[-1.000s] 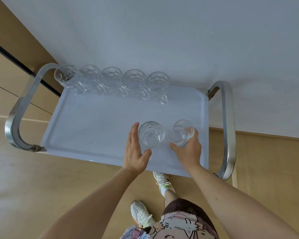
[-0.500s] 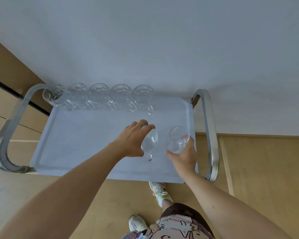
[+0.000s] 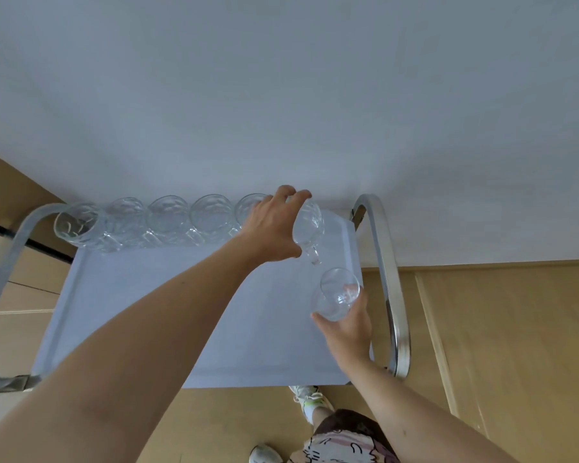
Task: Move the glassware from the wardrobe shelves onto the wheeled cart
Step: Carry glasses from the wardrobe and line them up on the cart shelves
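The wheeled cart's pale tray lies below me, with a row of several clear faceted glass mugs along its far edge. My left hand grips another faceted glass mug from above at the right end of that row, its handle pointing toward me. My right hand holds a smooth clear glass just above the tray's right side, near the rail.
Chrome handle rails curve up at the cart's left and right ends. A white wall stands right behind the cart. Wooden floor spreads to the right, and my shoes are near the cart's front edge.
My left hand picked up the faceted mug from the tray's front and carried it back to the right end of the far row. My right hand kept its glass, shifting slightly right.
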A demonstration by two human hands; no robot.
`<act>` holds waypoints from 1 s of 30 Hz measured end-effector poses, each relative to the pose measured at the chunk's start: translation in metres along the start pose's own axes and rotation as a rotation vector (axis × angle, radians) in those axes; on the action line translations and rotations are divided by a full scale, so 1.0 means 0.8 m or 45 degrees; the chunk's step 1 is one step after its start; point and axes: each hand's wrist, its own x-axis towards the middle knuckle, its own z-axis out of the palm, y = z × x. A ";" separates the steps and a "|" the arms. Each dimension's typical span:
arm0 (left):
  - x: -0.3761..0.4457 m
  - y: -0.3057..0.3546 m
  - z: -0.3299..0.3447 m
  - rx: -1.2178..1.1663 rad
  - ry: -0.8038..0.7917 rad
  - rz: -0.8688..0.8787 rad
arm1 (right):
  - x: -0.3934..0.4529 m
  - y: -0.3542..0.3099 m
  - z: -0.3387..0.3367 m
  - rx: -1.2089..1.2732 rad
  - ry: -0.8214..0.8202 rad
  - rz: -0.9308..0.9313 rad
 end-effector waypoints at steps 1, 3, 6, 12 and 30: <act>0.009 0.000 0.002 0.004 -0.016 -0.005 | 0.001 0.000 0.001 -0.001 -0.005 0.008; 0.025 -0.001 0.008 -0.002 -0.047 -0.023 | 0.004 -0.001 0.005 -0.011 -0.002 0.012; 0.045 -0.006 0.020 0.016 -0.091 -0.059 | 0.013 -0.004 0.008 -0.028 0.008 -0.008; 0.074 -0.010 0.042 0.118 -0.131 -0.097 | 0.037 -0.010 0.012 -0.025 0.003 -0.022; 0.092 -0.029 0.064 0.212 -0.178 -0.099 | 0.070 -0.017 0.028 -0.057 -0.005 -0.038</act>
